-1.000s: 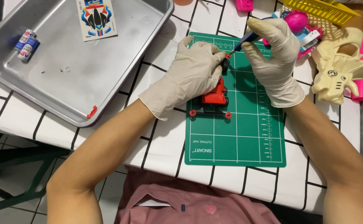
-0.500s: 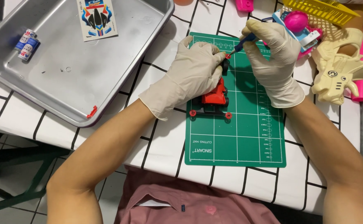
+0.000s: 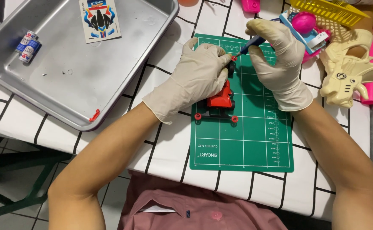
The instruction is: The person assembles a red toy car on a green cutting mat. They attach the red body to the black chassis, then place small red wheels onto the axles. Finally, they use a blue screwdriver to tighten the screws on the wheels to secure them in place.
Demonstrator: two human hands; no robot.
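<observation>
Both hands are gloved in pale latex and work over a green cutting mat [image 3: 254,140] lying on a white surface [image 3: 161,149] ruled with black lines. The left hand [image 3: 195,76] has its grip closed around the front of a small red toy car [image 3: 219,102], which rests on the mat with small red wheels showing at its rear. The right hand [image 3: 278,59] has its grip closed on a blue-handled screwdriver [image 3: 251,44], the tip set at the car's front end just beside the left fingertips. To the left sits a metal tray [image 3: 110,85] holding two small batteries [image 3: 26,46] and a sticker sheet [image 3: 100,19]. To the right lie a cream toy dragon head [image 3: 348,72] and a yellow basket [image 3: 329,9]
</observation>
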